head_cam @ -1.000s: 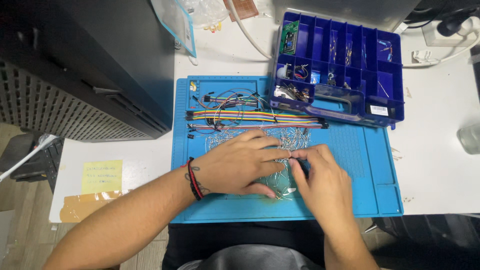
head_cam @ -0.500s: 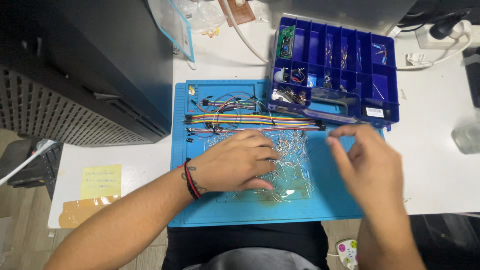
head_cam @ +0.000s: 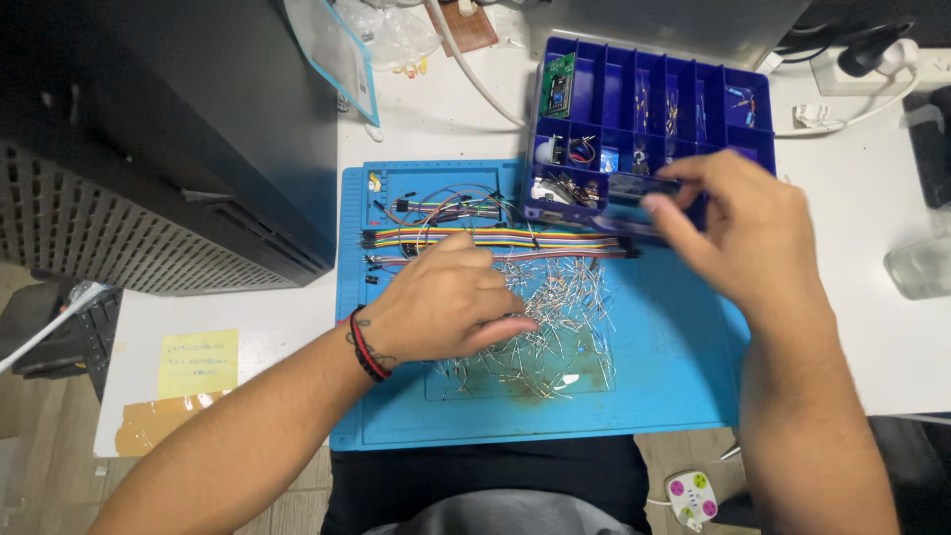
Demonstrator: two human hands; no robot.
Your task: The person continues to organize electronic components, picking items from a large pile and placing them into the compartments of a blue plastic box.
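Note:
My left hand [head_cam: 446, 302] lies palm down on a loose pile of small wire-legged components [head_cam: 570, 322] in the middle of a blue work mat [head_cam: 674, 386]. Its fingers point right and hold nothing that I can see. A red and black band circles that wrist. My right hand [head_cam: 743, 228] hovers at the front edge of a dark blue compartment box [head_cam: 644, 89]. The fingertips are bunched over a front compartment, blurred, so a small part between them cannot be made out. Rainbow ribbon jumper wires [head_cam: 495, 238] stretch across the mat behind the pile.
A black computer tower [head_cam: 168, 129] stands at the left. A yellow sticky note [head_cam: 198, 364] and brown tape [head_cam: 158, 421] sit at the desk's front left. A clear container [head_cam: 921, 267] and a power strip [head_cam: 872, 59] are at the right. Clear plastic bags [head_cam: 391, 35] lie behind the mat.
My right hand has left the component pile and risen up and right to the front of the blue box. My left hand stays on the pile.

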